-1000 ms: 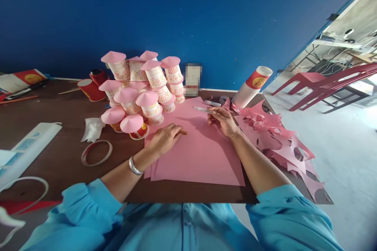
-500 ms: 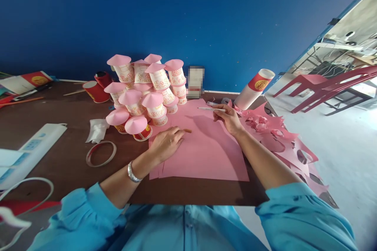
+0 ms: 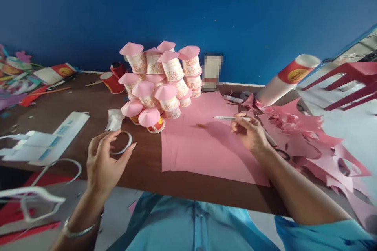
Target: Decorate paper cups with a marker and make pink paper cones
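Note:
My left hand [image 3: 104,159] is open over the table, thumb and fingers spread on either side of a thin pale ring [image 3: 130,140]. The ring appears to lie on the tabletop; whether my fingers touch it I cannot tell. In my right hand [image 3: 250,131] is a slim white pen [image 3: 225,118], tip pointing left, held above pink paper sheets [image 3: 203,153]. A small brown piece [image 3: 201,125] rests on the paper. Left of the sheets' far part stand several decorated paper cups [image 3: 173,71], stacked and topped with pink paper cones [image 3: 165,92].
Pink paper scraps [image 3: 297,141] are heaped at the right, beside a tall cup stack [image 3: 279,86]. A white power strip [image 3: 63,135] and crumpled white piece [image 3: 114,119] lie left. Red cups [image 3: 112,82] sit near the blue wall [image 3: 188,8]. Red chair [image 3: 344,82] stands beyond the table.
My left hand has left the brown piece and paper, moving left to the ring and spreading its fingers. My right hand still holds the pen over the paper. The view has shifted left.

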Available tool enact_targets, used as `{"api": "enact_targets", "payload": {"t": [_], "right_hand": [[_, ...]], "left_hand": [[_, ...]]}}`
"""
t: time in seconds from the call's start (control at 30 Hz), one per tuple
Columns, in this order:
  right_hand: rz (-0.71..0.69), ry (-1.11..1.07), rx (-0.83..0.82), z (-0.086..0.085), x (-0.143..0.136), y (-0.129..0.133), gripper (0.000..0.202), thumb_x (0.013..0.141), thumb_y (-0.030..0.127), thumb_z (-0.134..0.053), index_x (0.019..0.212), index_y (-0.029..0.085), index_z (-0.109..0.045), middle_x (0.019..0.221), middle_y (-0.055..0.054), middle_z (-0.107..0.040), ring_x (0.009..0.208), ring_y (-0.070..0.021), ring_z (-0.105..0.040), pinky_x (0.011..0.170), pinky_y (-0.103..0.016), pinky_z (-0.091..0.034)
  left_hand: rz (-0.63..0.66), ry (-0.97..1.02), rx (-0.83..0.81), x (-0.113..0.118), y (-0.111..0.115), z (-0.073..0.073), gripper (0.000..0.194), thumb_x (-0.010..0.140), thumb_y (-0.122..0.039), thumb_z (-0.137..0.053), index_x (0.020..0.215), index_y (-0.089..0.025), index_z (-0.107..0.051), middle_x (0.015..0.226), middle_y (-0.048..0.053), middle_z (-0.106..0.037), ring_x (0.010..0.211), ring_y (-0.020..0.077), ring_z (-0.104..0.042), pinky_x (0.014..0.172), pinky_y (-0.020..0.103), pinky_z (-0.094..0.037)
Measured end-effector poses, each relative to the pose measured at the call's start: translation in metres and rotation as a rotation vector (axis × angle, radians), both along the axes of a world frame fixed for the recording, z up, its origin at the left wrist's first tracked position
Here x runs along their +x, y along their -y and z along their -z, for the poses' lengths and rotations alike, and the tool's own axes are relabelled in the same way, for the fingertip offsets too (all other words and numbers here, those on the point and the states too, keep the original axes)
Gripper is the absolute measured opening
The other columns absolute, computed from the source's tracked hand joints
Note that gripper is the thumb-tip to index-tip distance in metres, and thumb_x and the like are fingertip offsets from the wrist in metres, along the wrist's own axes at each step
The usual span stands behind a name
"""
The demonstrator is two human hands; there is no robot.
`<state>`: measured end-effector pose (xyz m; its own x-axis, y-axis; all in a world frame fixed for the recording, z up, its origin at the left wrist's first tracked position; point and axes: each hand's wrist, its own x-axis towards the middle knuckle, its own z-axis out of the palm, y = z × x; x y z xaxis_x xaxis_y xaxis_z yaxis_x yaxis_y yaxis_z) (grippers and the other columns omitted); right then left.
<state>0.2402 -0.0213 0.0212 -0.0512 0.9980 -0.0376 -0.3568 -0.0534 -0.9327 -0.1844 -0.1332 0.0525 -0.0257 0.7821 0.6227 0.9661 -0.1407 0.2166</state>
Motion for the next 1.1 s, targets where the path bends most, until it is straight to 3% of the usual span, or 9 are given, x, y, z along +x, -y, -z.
{"api": "enact_targets", "payload": {"t": [0.1, 0.27, 0.33, 0.43, 0.53, 0.63, 0.8, 0.93, 1.1], "right_hand": [[0.035, -0.012, -0.014, 0.002, 0.002, -0.002, 0.030, 0.072, 0.045, -0.095, 0.078, 0.026, -0.073, 0.063, 0.004, -0.058, 0.057, -0.0127, -0.054, 0.053, -0.028, -0.046], [-0.008, 0.004, -0.016, 0.002, 0.001, 0.000, 0.031, 0.070, 0.046, -0.097, 0.079, 0.027, -0.074, 0.063, 0.004, -0.057, 0.056, -0.0119, -0.052, 0.052, -0.028, -0.047], [-0.005, 0.016, -0.011, 0.000, -0.002, 0.002, 0.032, 0.068, 0.045, -0.098, 0.081, 0.028, -0.074, 0.063, 0.004, -0.057, 0.056, -0.0126, -0.053, 0.053, -0.029, -0.047], [0.017, 0.043, -0.005, -0.003, -0.004, 0.003, 0.036, 0.066, 0.046, -0.098, 0.082, 0.028, -0.071, 0.062, 0.005, -0.057, 0.054, -0.0131, -0.052, 0.053, -0.030, -0.047], [0.015, 0.077, 0.011, -0.003, -0.003, 0.002, 0.037, 0.069, 0.047, -0.096, 0.084, 0.026, -0.070, 0.062, 0.005, -0.058, 0.055, -0.0132, -0.053, 0.053, -0.029, -0.047], [0.012, 0.067, 0.005, -0.001, 0.000, 0.001, 0.037, 0.068, 0.047, -0.097, 0.083, 0.026, -0.072, 0.063, 0.005, -0.059, 0.056, -0.0122, -0.054, 0.054, -0.028, -0.047], [0.018, 0.096, 0.025, 0.001, 0.003, 0.000, 0.037, 0.068, 0.048, -0.098, 0.082, 0.026, -0.072, 0.063, 0.005, -0.060, 0.055, -0.0122, -0.055, 0.053, -0.028, -0.048], [0.005, 0.121, 0.055, 0.003, 0.004, -0.001, 0.037, 0.070, 0.050, -0.096, 0.083, 0.027, -0.071, 0.063, 0.005, -0.060, 0.055, -0.0128, -0.056, 0.053, -0.029, -0.049], [0.005, 0.133, 0.071, 0.005, 0.004, -0.003, 0.036, 0.070, 0.051, -0.096, 0.081, 0.027, -0.071, 0.062, 0.005, -0.059, 0.054, -0.0130, -0.056, 0.052, -0.030, -0.049]], "left_hand": [[-0.088, -0.034, -0.100, -0.018, 0.008, 0.016, 0.068, 0.093, -0.042, -0.078, 0.150, -0.024, -0.047, 0.142, 0.020, -0.063, 0.133, 0.0407, -0.060, 0.102, 0.059, -0.056], [-0.142, -0.030, -0.216, -0.032, 0.004, 0.033, 0.075, 0.090, -0.048, -0.079, 0.150, -0.017, -0.045, 0.144, 0.025, -0.063, 0.136, 0.0433, -0.060, 0.115, 0.064, -0.045], [-0.138, -0.035, -0.249, -0.039, 0.001, 0.036, 0.070, 0.091, -0.048, -0.077, 0.147, -0.017, -0.047, 0.145, 0.024, -0.063, 0.136, 0.0429, -0.060, 0.115, 0.063, -0.045], [-0.107, -0.063, -0.275, -0.049, 0.000, 0.037, 0.044, 0.096, -0.043, -0.071, 0.132, -0.020, -0.059, 0.135, 0.019, -0.071, 0.126, 0.0406, -0.067, 0.111, 0.062, -0.048], [-0.053, -0.051, -0.252, -0.050, 0.004, 0.032, 0.009, 0.099, -0.036, -0.066, 0.103, -0.028, -0.068, 0.110, 0.005, -0.079, 0.102, 0.0309, -0.075, 0.098, 0.052, -0.058], [-0.008, -0.034, -0.255, -0.042, 0.009, 0.027, 0.007, 0.098, -0.033, -0.066, 0.092, -0.030, -0.068, 0.094, -0.003, -0.079, 0.085, 0.0257, -0.074, 0.083, 0.044, -0.060], [-0.029, -0.091, -0.411, -0.032, 0.013, 0.020, 0.009, 0.099, -0.030, -0.063, 0.105, -0.028, -0.069, 0.100, 0.005, -0.079, 0.091, 0.0310, -0.074, 0.079, 0.044, -0.056], [0.188, -0.103, -0.200, -0.001, 0.018, 0.004, 0.010, 0.100, -0.022, -0.066, 0.107, -0.028, -0.068, 0.096, 0.003, -0.078, 0.086, 0.0246, -0.073, 0.083, 0.040, -0.058], [0.794, -0.066, -0.185, 0.070, 0.011, -0.004, 0.023, 0.097, -0.006, -0.065, 0.112, -0.024, -0.067, 0.095, 0.001, -0.078, 0.091, 0.0184, -0.072, 0.092, 0.035, -0.059]]}}
